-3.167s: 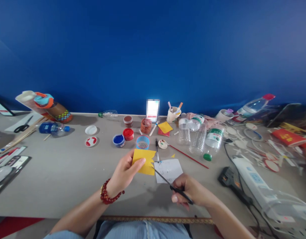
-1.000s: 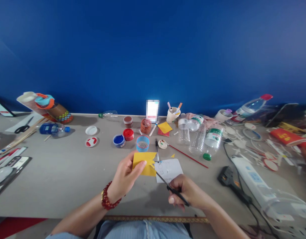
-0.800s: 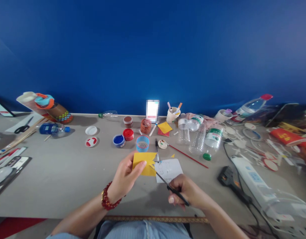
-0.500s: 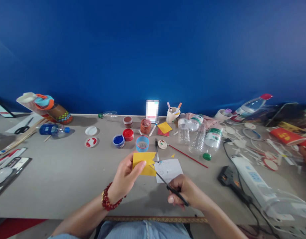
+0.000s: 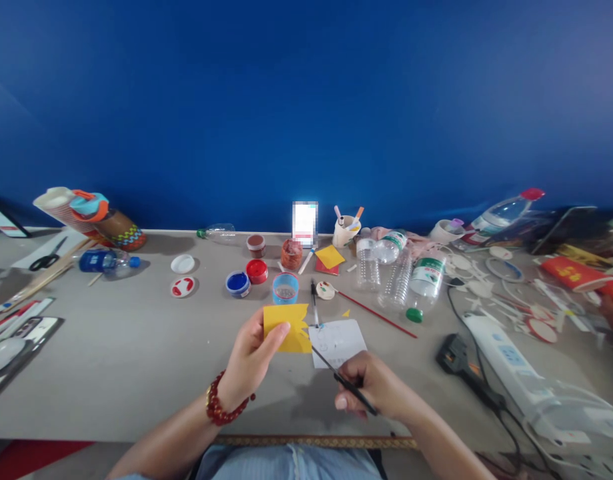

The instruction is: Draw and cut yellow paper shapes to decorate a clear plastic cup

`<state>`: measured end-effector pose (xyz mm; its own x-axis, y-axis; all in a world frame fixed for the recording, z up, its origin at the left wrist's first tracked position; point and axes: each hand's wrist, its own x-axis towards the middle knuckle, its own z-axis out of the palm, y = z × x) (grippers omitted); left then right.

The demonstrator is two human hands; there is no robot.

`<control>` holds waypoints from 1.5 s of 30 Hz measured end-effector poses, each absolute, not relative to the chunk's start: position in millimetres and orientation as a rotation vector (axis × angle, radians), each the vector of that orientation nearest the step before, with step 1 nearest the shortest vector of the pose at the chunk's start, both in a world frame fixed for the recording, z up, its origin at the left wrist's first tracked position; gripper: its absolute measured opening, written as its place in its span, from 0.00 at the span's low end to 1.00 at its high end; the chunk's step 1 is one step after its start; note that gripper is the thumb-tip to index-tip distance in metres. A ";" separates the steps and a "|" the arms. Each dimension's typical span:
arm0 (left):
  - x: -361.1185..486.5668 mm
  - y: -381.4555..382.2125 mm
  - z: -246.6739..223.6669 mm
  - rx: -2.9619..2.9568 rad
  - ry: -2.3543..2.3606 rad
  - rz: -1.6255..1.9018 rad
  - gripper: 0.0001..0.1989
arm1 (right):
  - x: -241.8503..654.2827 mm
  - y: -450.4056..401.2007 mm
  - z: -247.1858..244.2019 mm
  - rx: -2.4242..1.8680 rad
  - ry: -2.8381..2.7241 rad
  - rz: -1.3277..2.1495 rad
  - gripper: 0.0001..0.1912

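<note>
Between thumb and fingers, my left hand [image 5: 256, 353] pinches a sheet of yellow paper [image 5: 290, 340] whose right edge is cut jagged. My right hand [image 5: 366, 383] grips black-handled scissors [image 5: 346, 381], their blades pointing up and left at the paper's right edge. Behind the blades, a white paper [image 5: 344, 339] with faint drawing lies on the table. A small yellow scrap [image 5: 346, 313] sits beyond it. Near the left hand stands a blue-rimmed cup [image 5: 285, 288]. A dark-handled brush [image 5: 314, 300] lies just right of that cup.
Open blue paint [image 5: 238, 284] and red paint [image 5: 257, 271] stand left of centre. A long red brush [image 5: 379, 313], clear bottles [image 5: 426, 283], a black glue gun [image 5: 464, 367] and a white power strip [image 5: 516, 373] with cables lie to the right.
My left hand and the yellow paper have shifted slightly left, so the paper's edge sits a little farther from the scissors. My right hand has barely moved.
</note>
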<state>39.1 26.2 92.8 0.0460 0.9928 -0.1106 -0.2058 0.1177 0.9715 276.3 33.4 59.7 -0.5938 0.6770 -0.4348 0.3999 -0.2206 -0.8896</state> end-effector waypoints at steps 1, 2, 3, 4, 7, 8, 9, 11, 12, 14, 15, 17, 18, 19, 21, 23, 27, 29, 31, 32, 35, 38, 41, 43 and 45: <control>38.9 26.2 91.6 0.980 1.082 1.201 0.14 | 276.7 33.5 59.1 -1.282 -1.818 1.893 0.35; 38.7 26.1 90.5 0.971 1.081 1.207 0.14 | 277.0 33.4 58.5 -1.276 -1.824 1.886 0.35; 38.7 26.1 89.3 0.962 1.079 1.212 0.15 | 277.1 33.3 58.0 -1.269 -1.826 1.880 0.35; 38.8 26.1 88.1 0.953 1.076 1.215 0.15 | 277.1 33.1 57.6 -1.258 -1.831 1.872 0.35; 39.3 26.0 84.6 0.920 1.060 1.239 0.16 | 276.7 32.2 56.2 -1.242 -1.840 1.840 0.36; 39.5 26.0 83.6 0.909 1.054 1.251 0.16 | 276.5 31.8 55.4 -1.242 -1.840 1.835 0.36; 39.7 26.1 82.7 0.901 1.046 1.261 0.16 | 276.3 31.4 54.6 -1.245 -1.837 1.834 0.36; 40.1 26.3 81.6 0.888 1.025 1.274 0.15 | 276.2 30.5 52.7 -1.247 -1.828 1.836 0.36; 40.3 26.5 81.4 0.883 1.012 1.277 0.15 | 276.4 30.2 51.9 -1.243 -1.826 1.841 0.35; 40.7 26.6 80.9 0.869 0.990 1.284 0.14 | 277.4 29.7 51.3 -1.235 -1.812 1.858 0.35; 40.8 26.6 80.5 0.861 0.983 1.293 0.14 | 278.3 29.7 51.6 -1.234 -1.802 1.873 0.34; 40.9 26.1 79.3 0.843 0.977 1.317 0.14 | 280.7 30.3 53.6 -1.238 -1.778 1.907 0.33; 40.9 25.6 78.5 0.835 0.973 1.330 0.14 | 281.9 31.0 55.1 -1.241 -1.764 1.917 0.32; 40.9 25.1 77.6 0.827 0.968 1.341 0.13 | 282.9 31.8 56.8 -1.240 -1.752 1.919 0.32; 41.1 24.2 76.1 0.810 0.954 1.349 0.12 | 283.5 33.7 60.3 -1.235 -1.726 1.918 0.30; 41.8 23.5 75.2 0.790 0.944 1.351 0.12 | 280.8 35.6 63.2 -1.230 -1.697 1.893 0.28; 44.6 22.9 74.5 0.751 0.925 1.352 0.12 | 266.8 38.6 66.2 -1.176 -1.637 1.765 0.21; 46.0 22.3 74.1 0.735 0.915 1.336 0.12 | 259.3 39.5 66.7 -1.155 -1.608 1.697 0.18; 47.1 21.5 73.6 0.718 0.915 1.322 0.12 | 254.4 40.3 67.2 -1.148 -1.587 1.660 0.14; 47.6 21.1 73.5 0.711 0.919 1.319 0.13 | 253.0 40.7 67.5 -1.144 -1.582 1.655 0.13; 48.8 19.9 73.8 0.694 0.929 1.324 0.13 | 252.9 42.1 68.5 -1.122 -1.606 1.644 0.11; 49.2 18.6 74.8 0.663 0.924 1.330 0.13 | 256.1 42.8 69.2 -1.096 -1.651 1.640 0.13; 48.4 17.7 74.8 0.618 0.911 1.336 0.14 | 260.1 40.7 67.8 -1.053 -1.666 1.680 0.18; 47.5 17.4 74.1 0.605 0.910 1.340 0.15 | 262.4 37.5 65.4 -1.025 -1.645 1.738 0.22; 47.4 17.3 73.3 0.608 0.910 1.339 0.14 | 263.7 33.7 62.7 -1.008 -1.638 1.816 0.27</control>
